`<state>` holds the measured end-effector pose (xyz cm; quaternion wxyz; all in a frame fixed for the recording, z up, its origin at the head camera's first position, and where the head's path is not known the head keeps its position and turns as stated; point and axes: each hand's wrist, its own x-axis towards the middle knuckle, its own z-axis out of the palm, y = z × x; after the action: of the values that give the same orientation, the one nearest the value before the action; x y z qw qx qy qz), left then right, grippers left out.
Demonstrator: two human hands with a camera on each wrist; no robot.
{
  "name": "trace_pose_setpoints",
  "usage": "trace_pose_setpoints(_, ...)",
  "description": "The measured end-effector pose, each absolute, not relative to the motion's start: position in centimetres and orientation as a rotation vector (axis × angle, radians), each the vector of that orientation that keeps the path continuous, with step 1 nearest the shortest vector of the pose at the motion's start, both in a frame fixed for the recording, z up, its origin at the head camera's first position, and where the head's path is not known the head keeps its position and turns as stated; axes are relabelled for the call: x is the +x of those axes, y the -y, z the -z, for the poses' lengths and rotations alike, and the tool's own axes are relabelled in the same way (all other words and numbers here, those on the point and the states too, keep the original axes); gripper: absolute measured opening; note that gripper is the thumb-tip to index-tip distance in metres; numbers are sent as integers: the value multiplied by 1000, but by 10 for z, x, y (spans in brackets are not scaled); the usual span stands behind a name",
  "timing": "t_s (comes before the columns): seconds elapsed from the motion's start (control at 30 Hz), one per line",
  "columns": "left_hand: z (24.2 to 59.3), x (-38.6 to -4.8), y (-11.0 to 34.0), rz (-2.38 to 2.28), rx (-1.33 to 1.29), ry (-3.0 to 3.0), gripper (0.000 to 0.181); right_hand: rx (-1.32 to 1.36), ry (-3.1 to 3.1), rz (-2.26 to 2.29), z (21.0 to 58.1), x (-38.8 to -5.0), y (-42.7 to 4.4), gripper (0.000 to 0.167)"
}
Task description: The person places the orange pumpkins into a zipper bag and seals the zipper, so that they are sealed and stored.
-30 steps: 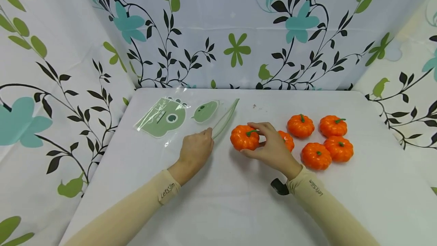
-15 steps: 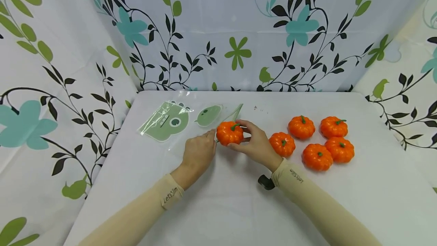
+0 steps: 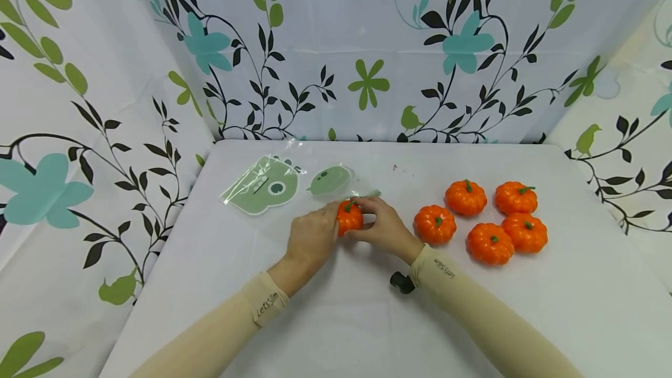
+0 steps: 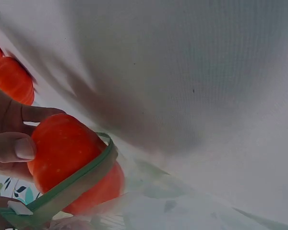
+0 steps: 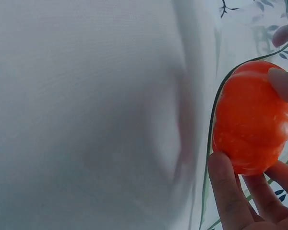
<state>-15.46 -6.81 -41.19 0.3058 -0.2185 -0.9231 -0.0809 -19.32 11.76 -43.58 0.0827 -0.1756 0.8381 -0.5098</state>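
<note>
My left hand (image 3: 312, 236) pinches the green-edged mouth of a clear plastic bag (image 3: 265, 185) printed with a green dinosaur face and a smaller green shape. An orange toy pumpkin (image 3: 349, 218) with a green stem is gripped between the fingers and thumb of my right hand (image 3: 383, 227). In the left wrist view the bag's green rim (image 4: 72, 187) crosses in front of the pumpkin (image 4: 67, 148), whose lower part shows through the plastic. The right wrist view has the rim curving round the pumpkin's (image 5: 252, 120) side. My left fingertips are partly hidden in the head view.
Several more orange pumpkins (image 3: 490, 244) sit on the white table (image 3: 336, 319) to the right, the closest pumpkin (image 3: 434, 224) beside my right wrist. A black wrist device (image 3: 402, 282) shows under the right sleeve. Patterned cloth (image 3: 336, 45) hangs behind the table.
My right hand has carried the pumpkin leftward to the bag's mouth, against my left hand. The mouth, a narrow strip before, now lies round part of the pumpkin. The left hand has barely moved.
</note>
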Motion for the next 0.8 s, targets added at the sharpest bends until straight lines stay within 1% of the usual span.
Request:
trace_pose_setpoints(0.2, 414, -151, 67, 279, -596, 2457, 29, -547, -2530, 1454, 439, -198, -111, 66)
trace_pose_setpoints(0.33, 415, -149, 68, 410, -596, 2436, 26, -575, -2558, 1374, 439, -202, -106, 55)
trace_pose_setpoints(0.5, 419, -148, 70, 489, -589, 2404, 26, -583, -2592, 1296, 438, -204, -100, 51)
trace_pose_setpoints(0.6, 421, -147, 71, 497, -580, 2409, 21, -550, -2591, 1302, 438, -204, -99, 55)
trace_pose_setpoints(0.8, 424, -146, 73, 490, -557, 2466, 12, -326, -2568, 1366, 438, -203, -97, 81)
